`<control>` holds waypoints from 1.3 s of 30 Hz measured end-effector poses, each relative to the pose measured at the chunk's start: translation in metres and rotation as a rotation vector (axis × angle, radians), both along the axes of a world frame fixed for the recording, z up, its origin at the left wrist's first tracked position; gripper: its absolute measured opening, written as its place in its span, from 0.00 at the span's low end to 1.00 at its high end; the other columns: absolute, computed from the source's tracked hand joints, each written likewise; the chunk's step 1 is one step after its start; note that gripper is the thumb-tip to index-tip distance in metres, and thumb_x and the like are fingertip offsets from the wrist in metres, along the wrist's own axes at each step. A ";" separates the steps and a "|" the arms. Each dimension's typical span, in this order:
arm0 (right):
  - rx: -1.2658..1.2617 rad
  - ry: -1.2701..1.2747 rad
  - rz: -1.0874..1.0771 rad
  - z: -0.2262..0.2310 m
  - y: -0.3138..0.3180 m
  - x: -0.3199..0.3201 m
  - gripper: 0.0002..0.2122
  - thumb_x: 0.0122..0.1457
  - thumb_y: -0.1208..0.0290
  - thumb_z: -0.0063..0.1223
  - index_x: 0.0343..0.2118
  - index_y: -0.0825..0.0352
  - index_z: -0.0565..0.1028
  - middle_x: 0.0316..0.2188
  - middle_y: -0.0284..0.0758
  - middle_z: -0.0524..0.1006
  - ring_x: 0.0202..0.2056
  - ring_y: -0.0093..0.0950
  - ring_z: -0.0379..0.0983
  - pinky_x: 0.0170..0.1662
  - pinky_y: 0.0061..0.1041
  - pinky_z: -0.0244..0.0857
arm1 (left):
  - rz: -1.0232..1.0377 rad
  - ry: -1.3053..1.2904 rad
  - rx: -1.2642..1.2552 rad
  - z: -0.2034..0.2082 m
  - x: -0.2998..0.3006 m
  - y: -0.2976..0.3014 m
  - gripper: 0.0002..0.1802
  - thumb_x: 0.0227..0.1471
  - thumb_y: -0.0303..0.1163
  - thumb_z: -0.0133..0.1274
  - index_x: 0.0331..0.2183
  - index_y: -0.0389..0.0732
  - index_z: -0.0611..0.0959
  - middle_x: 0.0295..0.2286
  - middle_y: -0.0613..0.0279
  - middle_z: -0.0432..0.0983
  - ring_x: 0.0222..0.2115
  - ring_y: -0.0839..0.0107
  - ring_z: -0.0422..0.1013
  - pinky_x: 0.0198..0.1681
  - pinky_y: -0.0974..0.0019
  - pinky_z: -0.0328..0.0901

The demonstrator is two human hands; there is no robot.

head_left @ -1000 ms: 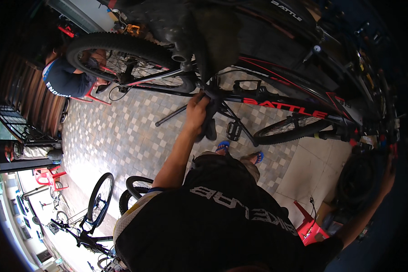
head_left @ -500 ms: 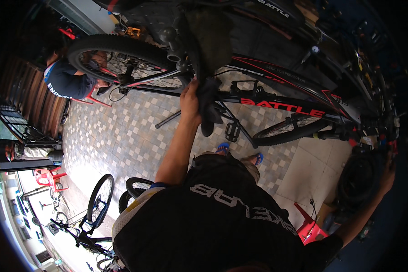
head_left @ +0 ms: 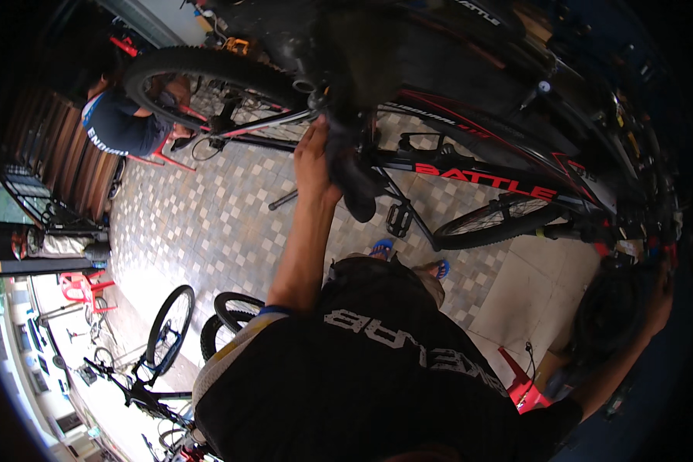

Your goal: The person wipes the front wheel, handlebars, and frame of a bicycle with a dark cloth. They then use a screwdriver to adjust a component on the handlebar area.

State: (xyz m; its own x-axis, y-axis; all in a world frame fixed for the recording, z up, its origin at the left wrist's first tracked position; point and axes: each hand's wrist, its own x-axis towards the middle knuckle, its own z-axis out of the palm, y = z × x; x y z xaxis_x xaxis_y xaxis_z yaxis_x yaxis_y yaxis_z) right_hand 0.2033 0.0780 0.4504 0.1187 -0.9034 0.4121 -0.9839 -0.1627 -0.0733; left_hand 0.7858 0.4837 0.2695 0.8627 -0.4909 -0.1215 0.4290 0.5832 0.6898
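A black bicycle (head_left: pixel 481 175) with red lettering stretches across the view in front of me, its rear wheel (head_left: pixel 200 69) at the left and its front wheel (head_left: pixel 493 219) at the right. My left hand (head_left: pixel 314 162) grips the side of its dark saddle (head_left: pixel 356 185), fingers pressed along the edge. Shadow hides part of the saddle and the fingertips. At the far right my right hand (head_left: pixel 656 304) reaches up to the handlebar area (head_left: pixel 662 239). Darkness there keeps its fingers from being made out.
A person (head_left: pixel 123 127) sits on a red chair at the left. More bicycles (head_left: pixel 169 331) stand at the lower left. A red plastic chair (head_left: pixel 520 377) is beside me at the lower right. Dark tyres (head_left: pixel 612 308) lie near my right arm.
My left hand and the saddle have shifted slightly and the saddle's front looks turned a little to the right. The whole view has moved slightly; my right hand stays by the handlebar area.
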 end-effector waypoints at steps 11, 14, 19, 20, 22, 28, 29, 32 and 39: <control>0.119 -0.026 0.117 0.005 -0.002 -0.011 0.29 0.69 0.47 0.49 0.64 0.64 0.70 0.61 0.44 0.74 0.63 0.36 0.69 0.62 0.31 0.60 | 0.030 -0.206 0.361 -0.007 0.022 -0.017 0.30 0.65 0.53 0.52 0.35 0.31 0.85 0.28 0.64 0.80 0.26 0.77 0.73 0.31 0.73 0.67; 0.089 -0.042 0.208 -0.009 -0.031 -0.047 0.30 0.68 0.48 0.51 0.65 0.64 0.69 0.60 0.44 0.75 0.62 0.37 0.70 0.62 0.33 0.61 | 0.031 -0.276 0.606 -0.018 0.025 -0.015 0.35 0.64 0.59 0.51 0.31 0.32 0.84 0.23 0.68 0.75 0.24 0.79 0.67 0.28 0.72 0.62; 0.232 -0.172 0.382 -0.008 -0.045 -0.062 0.29 0.68 0.54 0.54 0.66 0.67 0.66 0.59 0.42 0.75 0.60 0.32 0.71 0.61 0.31 0.61 | -0.341 -0.507 0.698 -0.051 -0.005 0.001 0.36 0.60 0.60 0.57 0.31 0.28 0.84 0.22 0.69 0.72 0.26 0.81 0.63 0.28 0.67 0.60; 0.282 -0.194 0.374 -0.008 -0.042 -0.064 0.29 0.68 0.56 0.54 0.66 0.68 0.66 0.60 0.41 0.74 0.61 0.30 0.70 0.62 0.30 0.60 | -0.364 -0.506 0.705 -0.052 -0.015 0.000 0.34 0.60 0.58 0.58 0.32 0.29 0.85 0.22 0.69 0.73 0.26 0.81 0.64 0.29 0.67 0.61; 0.300 -0.209 0.378 -0.009 -0.037 -0.062 0.28 0.68 0.57 0.55 0.66 0.68 0.66 0.57 0.40 0.75 0.59 0.28 0.70 0.60 0.29 0.61 | -0.397 -0.497 0.711 -0.060 -0.028 0.001 0.32 0.60 0.55 0.58 0.32 0.29 0.86 0.22 0.68 0.73 0.27 0.81 0.65 0.29 0.67 0.62; 0.281 -0.128 0.295 -0.008 -0.030 -0.064 0.25 0.68 0.55 0.55 0.62 0.65 0.70 0.47 0.37 0.79 0.49 0.27 0.74 0.52 0.29 0.66 | -0.569 -0.580 0.709 -0.059 -0.041 -0.014 0.23 0.61 0.47 0.59 0.28 0.34 0.85 0.20 0.71 0.71 0.26 0.82 0.64 0.30 0.68 0.61; 0.290 -0.114 0.274 -0.006 -0.030 -0.065 0.25 0.68 0.55 0.55 0.62 0.64 0.71 0.46 0.36 0.79 0.48 0.27 0.74 0.52 0.29 0.66 | -0.593 -0.619 0.693 -0.054 -0.044 -0.018 0.23 0.61 0.47 0.59 0.28 0.34 0.85 0.20 0.70 0.71 0.26 0.82 0.64 0.30 0.68 0.61; 0.275 -0.083 0.234 -0.005 -0.028 -0.074 0.25 0.67 0.53 0.56 0.60 0.65 0.72 0.45 0.36 0.79 0.47 0.28 0.75 0.51 0.30 0.66 | -0.651 -0.725 0.603 -0.042 -0.053 -0.035 0.22 0.60 0.45 0.59 0.28 0.34 0.84 0.20 0.67 0.72 0.26 0.81 0.65 0.30 0.67 0.61; 0.193 -0.031 0.176 -0.005 -0.022 -0.083 0.31 0.66 0.45 0.54 0.63 0.64 0.71 0.51 0.42 0.80 0.48 0.34 0.77 0.52 0.34 0.67 | -0.835 -0.939 0.467 0.003 -0.071 -0.071 0.19 0.59 0.44 0.62 0.29 0.37 0.85 0.23 0.61 0.77 0.27 0.75 0.71 0.33 0.65 0.65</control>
